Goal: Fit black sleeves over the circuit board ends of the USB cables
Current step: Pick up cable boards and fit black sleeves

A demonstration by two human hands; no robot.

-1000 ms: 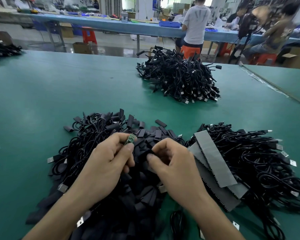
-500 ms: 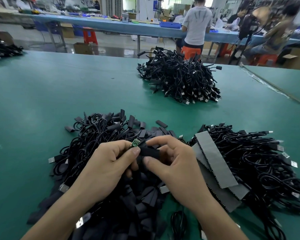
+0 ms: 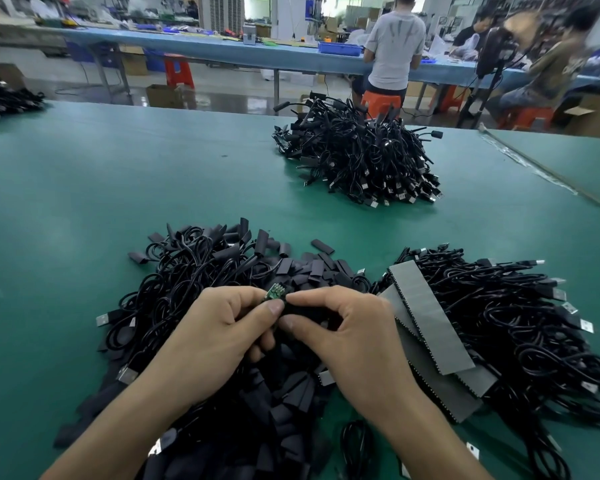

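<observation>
Black sleeve (image 3: 303, 311) meeting circuit board (image 3: 275, 292), near edge of the bench (image 3: 84, 202)
The left hand (image 3: 219, 336) is pinching the circuit board between thumb and forefinger; the right hand (image 3: 355, 337) is gripping the black sleeve just beside it (both over the sleeve pile (image 3: 291, 393)).

Circuit board (image 3: 275, 292): small, green, tilted up and away, poking out just above the thumb and forefinger of the left hand (image 3: 219, 336), which pinch its lower end.
Black sleeve (image 3: 303, 310): flat dark tube lying sideways, pinched between thumb and forefinger of the right hand (image 3: 354, 336), one end right up against the board's base and the left thumb tip.
Loose sleeves (image 3: 291, 393): short black pieces, heaped beneath both sets of fingers.
USB cables (image 3: 174, 282): black coils, tangled just beyond and left of the left fingers.
Second cable tangle (image 3: 499, 323): out to the right of the right fingers.
</observation>
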